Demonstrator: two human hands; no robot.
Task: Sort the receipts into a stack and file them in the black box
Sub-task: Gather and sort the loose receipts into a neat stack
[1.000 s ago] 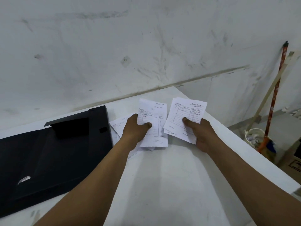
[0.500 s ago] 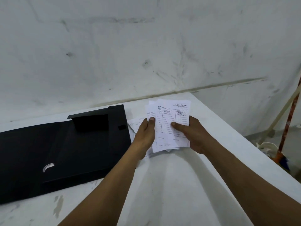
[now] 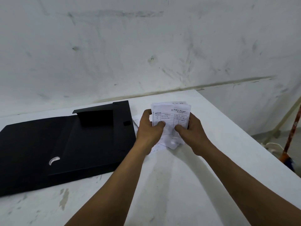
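Note:
Both my hands hold one stack of white receipts [image 3: 171,118] upright, its lower edge resting on the white table [image 3: 171,185]. My left hand [image 3: 149,128] grips the stack's left side and my right hand [image 3: 192,129] grips its right side, thumbs on the front sheet. The front receipt has a printed table with handwriting. A loose receipt [image 3: 136,121] lies flat on the table behind my left hand, partly hidden. The black box [image 3: 65,147] lies open and flat to the left, its flap raised at the back.
A scuffed white wall rises behind the table. The table's right edge drops off to the floor, where a rusty orange pole [image 3: 291,128] and a pale stick lean beside a white bucket [image 3: 272,146].
The two separate bunches of receipts came together into one stack held by both hands. The stack now stands more upright with its lower edge on the table.

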